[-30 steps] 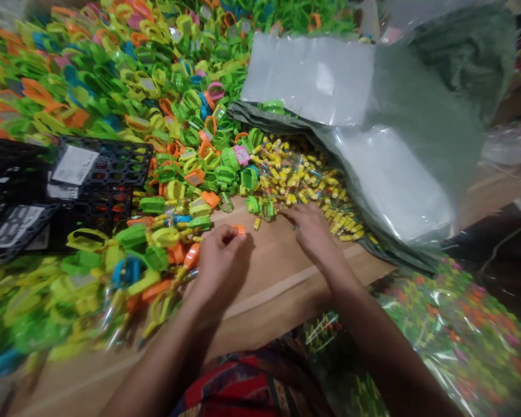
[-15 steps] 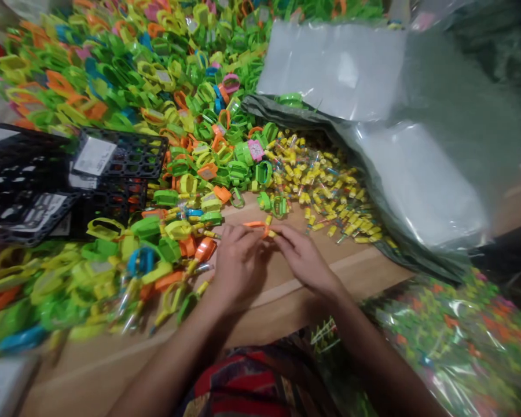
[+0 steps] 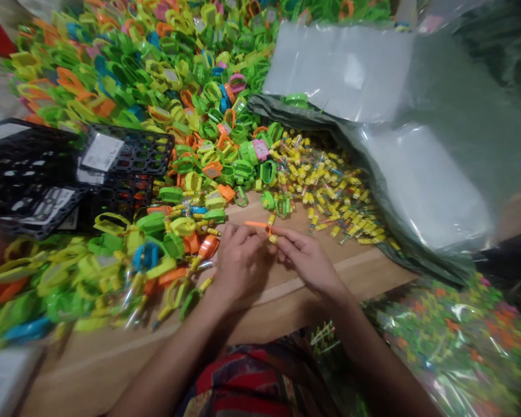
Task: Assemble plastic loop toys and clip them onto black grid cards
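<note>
My left hand [image 3: 238,258] is closed on an orange plastic toy watch [image 3: 256,224], whose strap shows above the fingertips. My right hand [image 3: 308,260] pinches a small yellow-ended tube [image 3: 273,238] against the orange strap. Whether the tube passes through the strap I cannot tell, as my fingers hide most of it. Just beyond the fingers lies another yellow-ended piece [image 3: 271,220]. Close to my left hand is an orange toy watch [image 3: 208,247] among green and yellow ones. Ahead of my right hand spreads a heap of yellow-ended clear tubes [image 3: 325,185].
A large pile of coloured toy watches [image 3: 156,75] covers the far and left table. Black perforated trays [image 3: 130,150] lie at left. Clear plastic bags [image 3: 429,185] rest on a dark green sheet [image 3: 469,116] at right. Below stands a filled clear bag [image 3: 460,341].
The orange strap has turned and looks narrower between my hands. My right fingers have curled in more around the tube. The whole view has shifted slightly.
</note>
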Action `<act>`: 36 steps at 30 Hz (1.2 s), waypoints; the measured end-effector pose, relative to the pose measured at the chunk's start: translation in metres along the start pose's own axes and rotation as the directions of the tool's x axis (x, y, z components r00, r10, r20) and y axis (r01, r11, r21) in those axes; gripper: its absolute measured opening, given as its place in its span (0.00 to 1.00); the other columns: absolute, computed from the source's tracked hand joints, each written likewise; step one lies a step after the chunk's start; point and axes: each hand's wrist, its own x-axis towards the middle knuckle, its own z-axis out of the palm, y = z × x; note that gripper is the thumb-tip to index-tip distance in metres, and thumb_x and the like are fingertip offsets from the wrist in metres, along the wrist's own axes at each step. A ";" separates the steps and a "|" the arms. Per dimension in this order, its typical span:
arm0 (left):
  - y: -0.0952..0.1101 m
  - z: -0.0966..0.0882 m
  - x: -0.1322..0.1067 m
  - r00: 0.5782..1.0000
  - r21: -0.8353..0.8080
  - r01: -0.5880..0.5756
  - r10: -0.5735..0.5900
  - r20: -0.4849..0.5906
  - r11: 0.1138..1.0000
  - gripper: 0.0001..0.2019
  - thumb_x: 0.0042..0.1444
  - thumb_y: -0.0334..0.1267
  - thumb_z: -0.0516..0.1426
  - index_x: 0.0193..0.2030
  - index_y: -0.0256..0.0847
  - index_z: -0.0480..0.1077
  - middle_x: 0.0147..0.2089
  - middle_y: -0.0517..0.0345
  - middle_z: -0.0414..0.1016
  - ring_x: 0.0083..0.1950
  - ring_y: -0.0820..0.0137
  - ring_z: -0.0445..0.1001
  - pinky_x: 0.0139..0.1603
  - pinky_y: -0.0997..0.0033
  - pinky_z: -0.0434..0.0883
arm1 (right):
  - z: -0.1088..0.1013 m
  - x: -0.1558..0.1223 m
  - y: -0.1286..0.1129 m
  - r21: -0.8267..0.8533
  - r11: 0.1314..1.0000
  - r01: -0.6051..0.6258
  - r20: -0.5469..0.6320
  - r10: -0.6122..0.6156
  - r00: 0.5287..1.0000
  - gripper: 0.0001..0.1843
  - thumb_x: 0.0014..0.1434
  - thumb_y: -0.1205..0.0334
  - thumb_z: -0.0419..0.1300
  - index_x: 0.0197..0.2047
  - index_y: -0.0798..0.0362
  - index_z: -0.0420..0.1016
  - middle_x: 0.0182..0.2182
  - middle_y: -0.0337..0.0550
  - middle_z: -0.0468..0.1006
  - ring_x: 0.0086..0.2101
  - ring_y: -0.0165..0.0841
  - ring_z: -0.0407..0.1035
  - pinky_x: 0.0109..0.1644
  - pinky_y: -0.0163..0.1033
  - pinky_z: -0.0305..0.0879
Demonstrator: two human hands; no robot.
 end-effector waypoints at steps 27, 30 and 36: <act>-0.042 -0.110 0.027 0.950 0.365 0.312 -0.288 -0.122 0.877 0.12 0.64 0.40 0.56 0.47 0.41 0.79 0.43 0.54 0.74 0.38 0.66 0.71 0.40 0.66 0.66 | -0.091 0.012 0.003 -0.937 0.337 0.088 -0.085 -0.465 0.881 0.15 0.69 0.58 0.54 0.45 0.52 0.82 0.41 0.51 0.80 0.44 0.45 0.72 0.51 0.50 0.65; -0.041 -0.059 0.041 0.980 0.101 0.176 -0.185 0.080 0.979 0.10 0.62 0.33 0.54 0.41 0.41 0.79 0.39 0.52 0.77 0.40 0.63 0.73 0.41 0.67 0.66 | -0.091 0.020 0.009 -0.981 0.189 0.053 -0.044 -0.476 0.878 0.14 0.69 0.57 0.54 0.40 0.52 0.80 0.38 0.52 0.79 0.41 0.46 0.70 0.47 0.50 0.64; -0.042 0.044 0.079 0.896 -0.233 0.433 -0.388 0.215 0.871 0.13 0.60 0.41 0.60 0.26 0.40 0.74 0.28 0.54 0.72 0.32 0.66 0.68 0.36 0.67 0.59 | -0.088 0.025 0.020 -0.974 0.225 -0.002 -0.111 -0.472 0.875 0.10 0.63 0.55 0.59 0.42 0.52 0.75 0.34 0.49 0.78 0.37 0.46 0.69 0.42 0.48 0.63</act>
